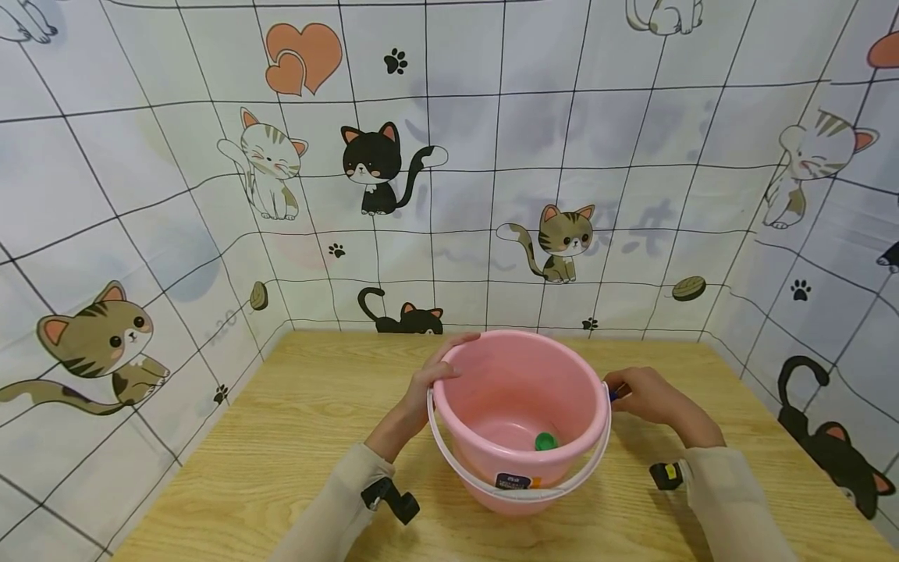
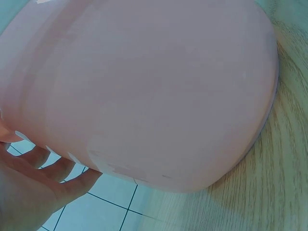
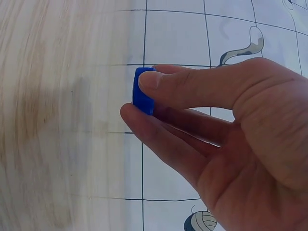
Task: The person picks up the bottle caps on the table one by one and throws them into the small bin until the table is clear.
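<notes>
A pink bucket (image 1: pixel 516 375) stands upright on the wooden table, its white handle (image 1: pixel 520 495) hanging down at the front. On the bucket's left side my left hand (image 1: pixel 424 386) holds the rim, thumb over the edge; the left wrist view has its fingers (image 2: pixel 79 185) against the outer wall. Inside, on the bottom, lies a small round green object (image 1: pixel 545 442). Just outside the rim on the right, my right hand (image 1: pixel 649 396) pinches a small blue plastic piece (image 3: pixel 143 98) between thumb and fingers. Its exact kind cannot be made out.
The wooden table (image 1: pixel 316 390) extends around the bucket. White sheeting (image 1: pixel 463 195) with a grid and cartoon cats surrounds it at the back and both sides. A dark camera mount (image 1: pixel 391 499) sits on the left wrist, another (image 1: pixel 666 476) on the right.
</notes>
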Demonstrator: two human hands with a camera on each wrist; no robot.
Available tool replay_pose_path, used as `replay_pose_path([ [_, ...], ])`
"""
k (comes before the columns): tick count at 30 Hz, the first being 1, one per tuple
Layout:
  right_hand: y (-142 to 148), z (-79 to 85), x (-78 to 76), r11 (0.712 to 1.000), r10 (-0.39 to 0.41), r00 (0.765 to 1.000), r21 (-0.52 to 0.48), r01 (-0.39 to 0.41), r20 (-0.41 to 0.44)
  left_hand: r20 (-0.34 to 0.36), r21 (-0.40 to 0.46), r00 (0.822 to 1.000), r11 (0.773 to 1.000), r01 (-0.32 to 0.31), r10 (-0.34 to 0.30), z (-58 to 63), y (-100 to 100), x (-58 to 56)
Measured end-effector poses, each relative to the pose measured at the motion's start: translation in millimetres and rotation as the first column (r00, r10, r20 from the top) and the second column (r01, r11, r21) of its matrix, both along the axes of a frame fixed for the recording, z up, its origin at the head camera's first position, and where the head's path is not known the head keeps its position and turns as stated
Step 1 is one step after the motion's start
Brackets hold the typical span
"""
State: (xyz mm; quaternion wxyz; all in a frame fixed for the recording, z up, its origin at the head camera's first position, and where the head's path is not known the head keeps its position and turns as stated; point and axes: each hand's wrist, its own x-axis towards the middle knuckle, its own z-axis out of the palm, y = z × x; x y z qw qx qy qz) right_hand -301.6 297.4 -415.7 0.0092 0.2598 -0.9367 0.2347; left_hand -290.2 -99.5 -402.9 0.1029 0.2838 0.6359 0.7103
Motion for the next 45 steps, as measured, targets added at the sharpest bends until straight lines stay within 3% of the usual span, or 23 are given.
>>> replay_pose_path([
  [21,-5.8,11.6,4.7,1.000,-0.022,1.000,0.020,0.022,0.016,0.007,0.003,1.000,1.000,-0.002,0.002,0.3,0.7,0.2],
  [45,-15.3,30.6,13.5,0.998,-0.028,0.999,0.053,0.031,-0.043,-0.002,0.003,1.000,1.000,0.006,-0.006,1.6,0.3,0.3],
])
